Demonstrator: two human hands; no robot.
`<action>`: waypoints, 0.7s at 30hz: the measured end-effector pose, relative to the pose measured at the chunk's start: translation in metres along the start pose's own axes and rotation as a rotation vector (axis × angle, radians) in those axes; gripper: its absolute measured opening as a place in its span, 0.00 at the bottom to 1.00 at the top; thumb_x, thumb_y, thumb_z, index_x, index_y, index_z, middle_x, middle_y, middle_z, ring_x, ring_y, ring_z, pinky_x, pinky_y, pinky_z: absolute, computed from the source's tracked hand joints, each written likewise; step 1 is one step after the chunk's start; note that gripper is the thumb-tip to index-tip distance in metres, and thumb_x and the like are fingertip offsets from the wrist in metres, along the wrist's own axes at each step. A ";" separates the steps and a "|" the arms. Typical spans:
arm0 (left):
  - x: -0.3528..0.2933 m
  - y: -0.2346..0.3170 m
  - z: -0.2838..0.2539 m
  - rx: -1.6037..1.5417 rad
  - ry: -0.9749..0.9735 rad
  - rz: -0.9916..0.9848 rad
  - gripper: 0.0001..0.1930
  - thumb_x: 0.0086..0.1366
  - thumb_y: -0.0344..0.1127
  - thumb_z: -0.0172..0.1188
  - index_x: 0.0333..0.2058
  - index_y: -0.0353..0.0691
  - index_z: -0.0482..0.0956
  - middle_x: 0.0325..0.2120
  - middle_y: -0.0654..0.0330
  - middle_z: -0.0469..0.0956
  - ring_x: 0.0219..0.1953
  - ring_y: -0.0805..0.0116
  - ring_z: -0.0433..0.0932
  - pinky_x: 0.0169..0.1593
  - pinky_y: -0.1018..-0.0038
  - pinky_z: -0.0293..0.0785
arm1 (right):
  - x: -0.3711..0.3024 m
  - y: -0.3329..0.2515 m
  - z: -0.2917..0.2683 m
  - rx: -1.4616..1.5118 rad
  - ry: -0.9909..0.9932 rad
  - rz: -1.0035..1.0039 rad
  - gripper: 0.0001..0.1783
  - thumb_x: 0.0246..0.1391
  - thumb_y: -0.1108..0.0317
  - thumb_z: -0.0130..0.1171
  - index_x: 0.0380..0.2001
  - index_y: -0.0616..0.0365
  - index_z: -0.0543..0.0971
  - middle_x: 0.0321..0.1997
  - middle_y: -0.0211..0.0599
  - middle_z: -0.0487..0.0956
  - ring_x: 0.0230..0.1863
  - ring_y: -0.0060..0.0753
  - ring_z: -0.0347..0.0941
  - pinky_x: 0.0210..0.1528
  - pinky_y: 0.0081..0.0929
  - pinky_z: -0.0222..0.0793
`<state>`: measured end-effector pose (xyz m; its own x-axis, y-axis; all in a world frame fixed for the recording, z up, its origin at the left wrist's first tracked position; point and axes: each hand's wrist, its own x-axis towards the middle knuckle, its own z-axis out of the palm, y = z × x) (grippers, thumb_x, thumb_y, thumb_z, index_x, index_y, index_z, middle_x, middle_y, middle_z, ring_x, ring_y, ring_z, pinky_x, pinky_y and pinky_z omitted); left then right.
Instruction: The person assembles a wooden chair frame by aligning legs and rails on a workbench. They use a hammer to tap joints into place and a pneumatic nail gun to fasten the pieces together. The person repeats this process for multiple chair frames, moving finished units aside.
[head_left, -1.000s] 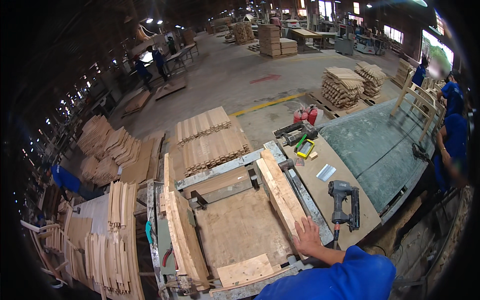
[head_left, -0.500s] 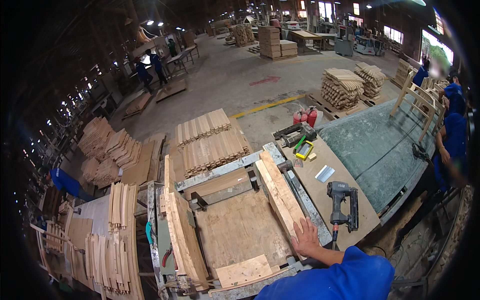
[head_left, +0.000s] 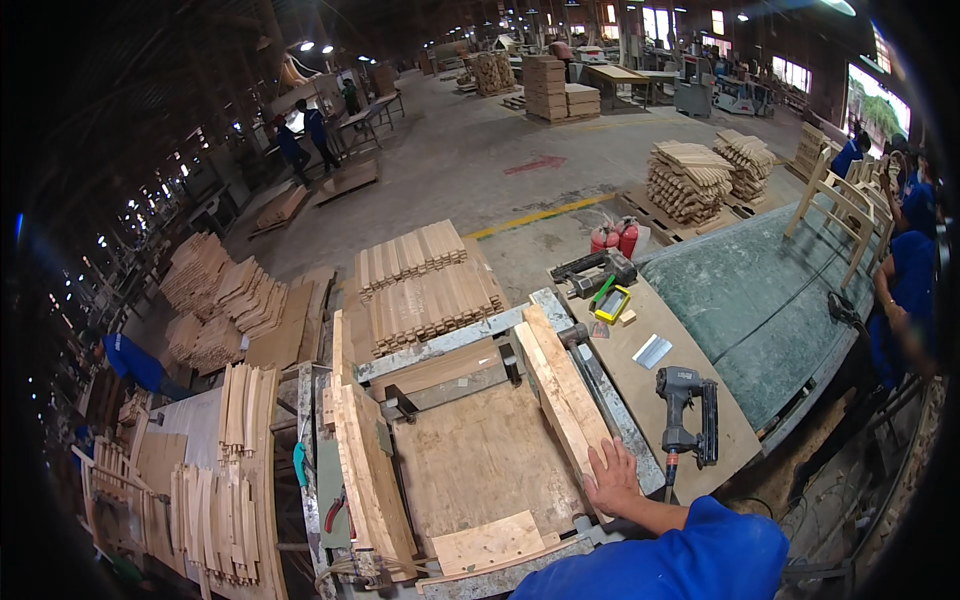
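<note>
Head view, nearest me: a blue sleeve (head_left: 660, 550). Left of it, a small flat pale wooden board (head_left: 488, 543) lies across the frame's near end. Next, the bare right hand (head_left: 612, 478), palm down on the near end of a pale two-layer wooden beam (head_left: 560, 385). Fingers slightly spread, pinching nothing; how hard it presses, I cannot tell. Left hand out of sight.

The beam lies along the right side of a scuffed grey steel frame (head_left: 450, 338). A laminated wooden beam (head_left: 365, 470) faces it, a brown plywood panel (head_left: 480, 450) between. I judge the step to be steadying the right-side beam; the next move calls for an even hold, fingers clear of steel edges.

Right: a dark grey nail gun (head_left: 678, 386) on a tan board (head_left: 650, 320), untouched. Farther: a small yellow-rimmed box (head_left: 615, 304), stacked brown wooden slats (head_left: 430, 300), then red fire extinguishers (head_left: 627, 238).
</note>
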<state>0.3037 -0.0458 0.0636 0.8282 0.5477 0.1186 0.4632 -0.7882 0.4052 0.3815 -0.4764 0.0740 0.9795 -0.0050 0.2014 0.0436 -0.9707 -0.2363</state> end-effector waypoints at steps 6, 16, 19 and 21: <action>0.000 0.001 0.000 -0.004 -0.001 0.001 0.17 0.70 0.45 0.57 0.43 0.37 0.85 0.38 0.44 0.84 0.42 0.38 0.81 0.50 0.49 0.76 | -0.001 0.000 0.002 -0.005 0.006 0.003 0.37 0.63 0.49 0.59 0.71 0.57 0.70 0.76 0.59 0.61 0.80 0.66 0.47 0.75 0.62 0.45; -0.002 0.001 -0.001 -0.002 -0.007 0.002 0.18 0.71 0.46 0.56 0.43 0.37 0.85 0.37 0.43 0.84 0.41 0.37 0.81 0.49 0.48 0.76 | 0.000 0.000 0.001 0.011 -0.025 0.014 0.39 0.64 0.48 0.58 0.73 0.57 0.68 0.78 0.59 0.59 0.81 0.66 0.45 0.76 0.61 0.43; -0.003 0.000 -0.001 -0.001 -0.011 0.003 0.19 0.72 0.47 0.55 0.43 0.36 0.85 0.36 0.43 0.84 0.40 0.37 0.81 0.48 0.47 0.76 | 0.000 0.000 0.000 0.001 -0.023 0.013 0.39 0.64 0.48 0.58 0.72 0.57 0.68 0.78 0.59 0.59 0.80 0.67 0.46 0.76 0.61 0.43; -0.004 -0.001 -0.003 0.000 -0.009 0.000 0.19 0.72 0.47 0.55 0.42 0.36 0.85 0.36 0.43 0.84 0.40 0.37 0.81 0.48 0.47 0.76 | 0.000 -0.001 -0.001 0.010 -0.021 0.010 0.39 0.64 0.49 0.59 0.72 0.57 0.69 0.78 0.59 0.59 0.80 0.67 0.46 0.75 0.61 0.43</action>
<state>0.2993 -0.0463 0.0652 0.8312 0.5449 0.1105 0.4630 -0.7884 0.4051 0.3811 -0.4754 0.0749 0.9838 -0.0092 0.1789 0.0359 -0.9683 -0.2472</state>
